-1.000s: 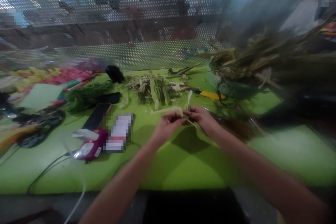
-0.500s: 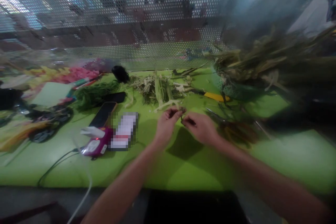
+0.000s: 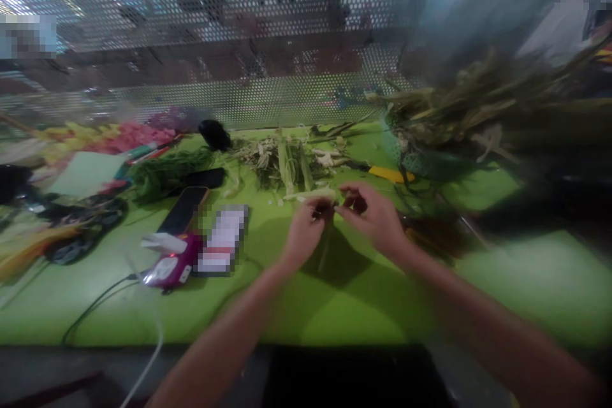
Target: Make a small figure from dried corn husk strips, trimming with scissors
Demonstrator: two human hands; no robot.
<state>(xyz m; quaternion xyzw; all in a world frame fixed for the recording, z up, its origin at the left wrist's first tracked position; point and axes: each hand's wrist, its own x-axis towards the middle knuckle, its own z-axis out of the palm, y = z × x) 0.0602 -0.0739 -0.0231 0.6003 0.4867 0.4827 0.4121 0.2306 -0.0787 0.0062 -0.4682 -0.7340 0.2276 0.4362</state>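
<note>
My left hand (image 3: pixel 306 228) is closed in a pinch on a thin dried plant strip (image 3: pixel 325 252), whose pale end hangs below the fingers over the table. My right hand (image 3: pixel 375 215) is right beside it, fingers curled and thumb tip at the left fingertips. Something small and dark sits between the two hands, too blurred to name. Just beyond the fingers lies a pale stalk piece (image 3: pixel 310 194), and behind it a heap of dried plant strips (image 3: pixel 268 162) with wider green-yellow stalks (image 3: pixel 288 169).
A yellow-handled cutter (image 3: pixel 389 174) and dark-handled scissors (image 3: pixel 430 233), partly hidden by my right arm, lie to the right. A green basket (image 3: pixel 406 150) holds dried stalks. Phones (image 3: pixel 222 239) and a purple device (image 3: pixel 176 261) with cables are left. A perforated screen (image 3: pixel 287 95) stands behind.
My right hand has lifted slightly and turned, its index finger now higher. The strip now hangs down below my left hand. The view has shifted a little.
</note>
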